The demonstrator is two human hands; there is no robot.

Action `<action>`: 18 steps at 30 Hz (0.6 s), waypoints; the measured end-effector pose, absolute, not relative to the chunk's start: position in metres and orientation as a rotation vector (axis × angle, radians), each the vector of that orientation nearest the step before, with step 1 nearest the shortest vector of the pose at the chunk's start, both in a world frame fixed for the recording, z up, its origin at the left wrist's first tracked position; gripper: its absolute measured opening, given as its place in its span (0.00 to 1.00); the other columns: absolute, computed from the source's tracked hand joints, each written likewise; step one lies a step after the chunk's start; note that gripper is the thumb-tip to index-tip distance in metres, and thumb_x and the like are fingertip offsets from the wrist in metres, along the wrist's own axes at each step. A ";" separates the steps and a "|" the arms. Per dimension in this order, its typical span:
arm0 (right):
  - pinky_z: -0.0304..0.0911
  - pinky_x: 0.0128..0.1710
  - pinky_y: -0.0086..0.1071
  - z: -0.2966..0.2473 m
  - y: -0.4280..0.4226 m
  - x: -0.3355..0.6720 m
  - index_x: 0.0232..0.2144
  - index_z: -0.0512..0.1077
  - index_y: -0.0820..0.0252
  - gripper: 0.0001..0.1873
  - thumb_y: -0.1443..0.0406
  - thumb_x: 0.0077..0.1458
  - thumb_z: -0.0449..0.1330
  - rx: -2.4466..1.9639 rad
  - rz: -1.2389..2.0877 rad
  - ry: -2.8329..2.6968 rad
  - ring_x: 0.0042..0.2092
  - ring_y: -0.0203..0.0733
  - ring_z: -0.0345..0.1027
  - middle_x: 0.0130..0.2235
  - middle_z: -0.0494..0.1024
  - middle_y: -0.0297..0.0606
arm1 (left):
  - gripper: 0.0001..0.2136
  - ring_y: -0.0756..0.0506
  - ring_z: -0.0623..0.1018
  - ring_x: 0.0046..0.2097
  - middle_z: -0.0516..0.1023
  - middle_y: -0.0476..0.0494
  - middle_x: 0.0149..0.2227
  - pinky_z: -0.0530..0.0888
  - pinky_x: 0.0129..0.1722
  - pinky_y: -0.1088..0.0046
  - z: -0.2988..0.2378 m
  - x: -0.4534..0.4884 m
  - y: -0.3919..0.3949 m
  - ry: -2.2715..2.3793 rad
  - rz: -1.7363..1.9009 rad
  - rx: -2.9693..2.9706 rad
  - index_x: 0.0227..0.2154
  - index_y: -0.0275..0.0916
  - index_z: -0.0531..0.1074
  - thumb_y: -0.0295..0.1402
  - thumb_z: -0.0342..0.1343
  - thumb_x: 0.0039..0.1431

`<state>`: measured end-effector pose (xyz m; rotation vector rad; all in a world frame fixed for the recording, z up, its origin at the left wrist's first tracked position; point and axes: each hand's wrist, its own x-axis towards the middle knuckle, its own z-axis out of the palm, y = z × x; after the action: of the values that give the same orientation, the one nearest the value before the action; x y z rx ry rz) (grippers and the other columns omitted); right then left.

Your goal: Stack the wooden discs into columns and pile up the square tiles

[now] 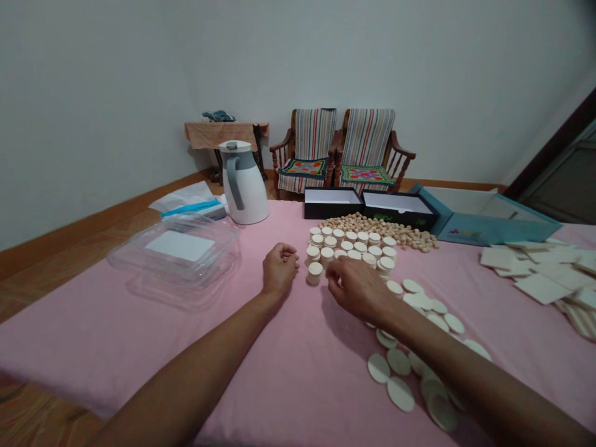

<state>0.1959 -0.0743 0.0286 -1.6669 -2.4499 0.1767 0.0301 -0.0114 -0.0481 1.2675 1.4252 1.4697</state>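
Observation:
My left hand (280, 270) hovers over or rests on the pink cloth, just left of the stacked discs. Its fingers are loosely curled and a little apart, with nothing visible in them. My right hand (356, 287) is in front of the rows of stacks, fingers bent down and drawn together; whatever is between them is hidden. Between the two hands stands a short stack of round, pale wooden discs (315, 273), at the front left of several similar stacks (351, 238). Loose discs (400, 393) lie scattered beneath and around my right forearm.
Behind the stacks is a heap of small wooden beads (372, 225), then two black boxes (333, 210) (400, 217). A blue box (498, 226) and square wooden pieces (542, 279) lie right. Leftward are a clear plastic container (223, 248), a white jug (254, 192) and a tissue pack (193, 208).

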 end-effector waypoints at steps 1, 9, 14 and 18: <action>0.55 0.34 0.31 0.026 -0.077 0.198 0.33 0.72 0.62 0.11 0.68 0.55 0.50 -1.673 0.218 -2.492 0.38 0.41 0.67 0.36 0.74 0.44 | 0.08 0.52 0.72 0.21 0.73 0.49 0.25 0.66 0.19 0.79 -0.047 0.029 -0.013 1.459 1.442 1.321 0.29 0.38 0.69 0.25 0.49 0.43; 0.57 0.34 0.32 0.004 -0.083 0.190 0.42 0.71 0.62 0.17 0.69 0.60 0.44 -1.575 0.278 -2.560 0.38 0.42 0.69 0.42 0.72 0.46 | 0.07 0.50 0.72 0.24 0.74 0.50 0.19 0.63 0.25 0.76 -0.035 0.028 -0.026 1.655 1.211 1.710 0.18 0.39 0.72 0.22 0.51 0.40; 0.58 0.34 0.31 0.003 -0.075 0.183 0.47 0.67 0.59 0.18 0.72 0.58 0.45 -1.567 0.294 -2.596 0.40 0.42 0.69 0.44 0.71 0.46 | 0.06 0.50 0.70 0.22 0.73 0.50 0.18 0.59 0.24 0.77 -0.033 0.029 -0.027 1.724 1.156 1.795 0.19 0.39 0.71 0.23 0.52 0.41; 0.58 0.34 0.32 0.001 -0.072 0.183 0.44 0.68 0.61 0.16 0.72 0.57 0.46 -1.556 0.277 -2.591 0.40 0.42 0.69 0.43 0.72 0.45 | 0.07 0.49 0.70 0.23 0.73 0.50 0.18 0.58 0.23 0.76 -0.032 0.029 -0.027 1.751 1.150 1.819 0.20 0.40 0.71 0.22 0.51 0.41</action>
<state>0.1833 -0.0719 0.0013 -1.5562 -2.5915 0.2769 0.0291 -0.0273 -0.0319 1.8191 1.7509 1.1498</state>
